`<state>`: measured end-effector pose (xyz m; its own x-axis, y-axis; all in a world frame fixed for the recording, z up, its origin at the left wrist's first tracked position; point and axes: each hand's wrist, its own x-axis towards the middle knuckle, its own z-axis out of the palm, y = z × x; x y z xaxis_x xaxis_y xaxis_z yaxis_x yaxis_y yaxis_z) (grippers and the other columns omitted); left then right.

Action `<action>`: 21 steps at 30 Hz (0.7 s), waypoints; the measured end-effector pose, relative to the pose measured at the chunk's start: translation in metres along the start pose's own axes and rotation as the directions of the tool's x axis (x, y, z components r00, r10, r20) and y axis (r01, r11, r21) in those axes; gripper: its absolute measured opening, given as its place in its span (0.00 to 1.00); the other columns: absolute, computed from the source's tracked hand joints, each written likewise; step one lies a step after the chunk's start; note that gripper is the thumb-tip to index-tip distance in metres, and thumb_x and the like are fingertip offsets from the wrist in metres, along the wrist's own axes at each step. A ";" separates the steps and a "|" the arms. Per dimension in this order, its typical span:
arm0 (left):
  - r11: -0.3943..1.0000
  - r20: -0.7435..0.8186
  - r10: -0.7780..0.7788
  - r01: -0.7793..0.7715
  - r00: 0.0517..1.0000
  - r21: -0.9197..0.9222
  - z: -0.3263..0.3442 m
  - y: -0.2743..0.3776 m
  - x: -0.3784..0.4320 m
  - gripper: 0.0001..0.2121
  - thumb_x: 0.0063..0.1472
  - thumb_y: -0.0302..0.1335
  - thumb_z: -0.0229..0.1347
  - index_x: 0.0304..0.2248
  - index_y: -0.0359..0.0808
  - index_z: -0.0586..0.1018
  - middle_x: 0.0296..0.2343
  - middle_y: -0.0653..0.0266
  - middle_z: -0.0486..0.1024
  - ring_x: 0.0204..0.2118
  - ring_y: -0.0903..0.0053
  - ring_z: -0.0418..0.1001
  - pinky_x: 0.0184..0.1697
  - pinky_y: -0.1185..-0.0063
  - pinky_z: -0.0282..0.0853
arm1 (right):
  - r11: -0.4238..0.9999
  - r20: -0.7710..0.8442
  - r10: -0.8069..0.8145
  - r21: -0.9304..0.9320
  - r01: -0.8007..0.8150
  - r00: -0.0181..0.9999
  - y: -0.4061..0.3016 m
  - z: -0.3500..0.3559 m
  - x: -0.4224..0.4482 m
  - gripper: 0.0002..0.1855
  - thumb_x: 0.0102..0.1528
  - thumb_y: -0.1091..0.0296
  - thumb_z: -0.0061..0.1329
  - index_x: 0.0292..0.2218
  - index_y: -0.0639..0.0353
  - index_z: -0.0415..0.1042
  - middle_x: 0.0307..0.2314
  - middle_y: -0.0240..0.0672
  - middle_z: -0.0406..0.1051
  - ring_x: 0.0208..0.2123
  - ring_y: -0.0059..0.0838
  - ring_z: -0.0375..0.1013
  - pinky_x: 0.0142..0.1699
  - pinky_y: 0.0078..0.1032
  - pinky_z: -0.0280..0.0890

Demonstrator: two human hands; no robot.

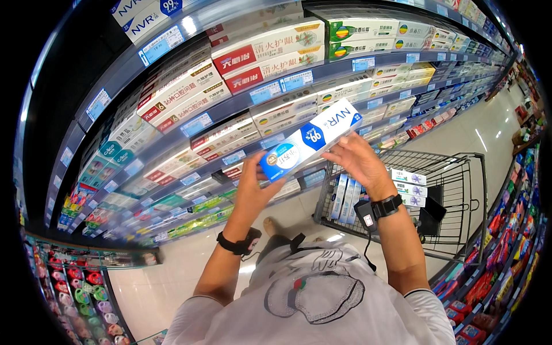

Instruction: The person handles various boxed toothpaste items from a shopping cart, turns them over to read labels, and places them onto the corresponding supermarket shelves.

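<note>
Between my two hands is a white and blue toothpaste box, tilted so its right end is higher in the picture. My left hand grips the blue lower-left end, thumb on the near side and fingers behind. Near the other end, my right hand supports the box's near edge with its fingers. Behind the box rise shelves stacked with toothpaste cartons. Similar boxes with the same brand print sit on the upper left shelf. A black device is strapped to each wrist.
A wire shopping cart stands at the right, holding several upright blue-white boxes, several white boxes and a black flat object. Packed shelves line the right side. Colourful bottles fill a rack at the lower left.
</note>
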<state>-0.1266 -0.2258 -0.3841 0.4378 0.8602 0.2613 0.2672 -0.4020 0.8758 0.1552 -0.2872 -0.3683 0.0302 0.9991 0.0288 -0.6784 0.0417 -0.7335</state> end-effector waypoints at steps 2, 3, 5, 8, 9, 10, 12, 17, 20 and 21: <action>0.999 0.005 -0.045 0.045 0.999 -0.019 0.011 -0.003 -0.005 0.36 0.49 0.27 0.70 0.56 0.29 0.65 0.45 0.56 0.68 0.45 0.71 0.73 0.45 0.76 0.73 | 0.998 -0.023 0.034 -0.047 -0.035 0.999 0.009 0.001 0.002 0.27 0.60 0.64 0.55 0.57 0.59 0.63 0.50 0.37 0.70 0.54 0.34 0.70 0.59 0.39 0.66; 0.997 0.008 -0.067 0.067 0.998 -0.023 0.018 0.000 -0.008 0.37 0.49 0.28 0.71 0.56 0.29 0.64 0.45 0.56 0.68 0.44 0.71 0.73 0.45 0.75 0.72 | 0.996 -0.043 0.040 -0.073 -0.043 0.998 0.015 0.003 0.003 0.27 0.60 0.64 0.55 0.57 0.58 0.63 0.50 0.36 0.70 0.54 0.33 0.70 0.58 0.38 0.66; 0.997 0.023 -0.078 0.078 0.997 -0.013 0.033 0.003 -0.013 0.38 0.49 0.29 0.71 0.56 0.29 0.63 0.45 0.56 0.70 0.43 0.72 0.73 0.44 0.75 0.72 | 0.990 -0.080 0.046 -0.129 -0.057 0.996 0.029 0.014 0.003 0.28 0.59 0.63 0.57 0.57 0.58 0.63 0.50 0.35 0.70 0.53 0.31 0.70 0.57 0.38 0.67; 0.994 0.115 -0.065 0.053 0.991 0.097 0.040 0.010 -0.020 0.34 0.52 0.28 0.69 0.55 0.31 0.65 0.43 0.57 0.73 0.42 0.74 0.75 0.43 0.77 0.73 | 0.976 -0.113 0.071 -0.195 -0.092 0.991 0.024 0.024 -0.001 0.28 0.59 0.64 0.55 0.57 0.59 0.63 0.49 0.34 0.71 0.51 0.29 0.72 0.54 0.33 0.68; 0.994 0.202 -0.088 0.075 0.975 0.074 0.036 0.015 -0.018 0.34 0.53 0.31 0.69 0.55 0.30 0.65 0.44 0.55 0.72 0.42 0.74 0.75 0.42 0.76 0.73 | 0.969 -0.117 0.081 -0.222 -0.105 0.990 0.022 0.025 -0.004 0.28 0.59 0.64 0.55 0.57 0.59 0.63 0.49 0.34 0.71 0.51 0.29 0.72 0.54 0.33 0.69; 0.994 0.288 -0.110 0.099 0.951 0.054 0.029 0.018 -0.015 0.34 0.54 0.34 0.69 0.55 0.30 0.66 0.46 0.54 0.72 0.42 0.73 0.75 0.42 0.75 0.73 | 0.951 -0.123 0.106 -0.278 -0.137 0.987 0.015 0.031 -0.009 0.29 0.59 0.64 0.52 0.59 0.58 0.62 0.47 0.32 0.71 0.48 0.26 0.71 0.51 0.28 0.67; 0.995 0.319 -0.094 0.101 0.943 -0.005 0.020 0.016 -0.009 0.30 0.60 0.39 0.63 0.55 0.30 0.68 0.49 0.52 0.71 0.39 0.75 0.76 0.39 0.77 0.74 | 0.902 -0.083 0.147 -0.397 -0.169 0.986 0.009 0.027 -0.014 0.30 0.59 0.63 0.51 0.60 0.57 0.62 0.45 0.30 0.72 0.45 0.22 0.71 0.48 0.24 0.67; 0.933 0.139 -0.159 0.195 0.977 -0.304 -0.006 0.019 0.035 0.29 0.65 0.40 0.58 0.58 0.30 0.66 0.49 0.53 0.73 0.34 0.78 0.76 0.34 0.80 0.72 | 0.836 -0.008 0.267 -0.495 -0.236 0.964 0.003 0.030 -0.027 0.32 0.60 0.62 0.53 0.62 0.60 0.61 0.49 0.32 0.71 0.49 0.21 0.69 0.54 0.22 0.64; 0.944 0.143 -0.160 0.193 0.977 -0.268 -0.016 0.033 0.061 0.30 0.66 0.43 0.55 0.58 0.30 0.66 0.47 0.54 0.73 0.31 0.78 0.75 0.32 0.81 0.72 | 0.835 0.049 0.322 -0.485 -0.259 0.945 0.008 0.028 -0.030 0.35 0.60 0.60 0.54 0.64 0.61 0.59 0.51 0.34 0.70 0.50 0.22 0.68 0.56 0.23 0.63; 0.953 0.161 -0.164 0.198 0.973 -0.231 -0.018 0.041 0.068 0.30 0.66 0.44 0.55 0.59 0.30 0.66 0.47 0.54 0.73 0.30 0.79 0.75 0.31 0.81 0.71 | 0.839 0.076 0.329 -0.481 -0.254 0.941 0.010 0.026 -0.030 0.35 0.60 0.60 0.54 0.64 0.61 0.58 0.51 0.34 0.70 0.51 0.22 0.68 0.56 0.23 0.63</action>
<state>-0.1016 -0.1778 -0.3233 0.5204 0.8527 0.0458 0.1431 -0.1400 0.9798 0.1280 -0.3170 -0.3587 -0.2505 0.9545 -0.1620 -0.2242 -0.2199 -0.9494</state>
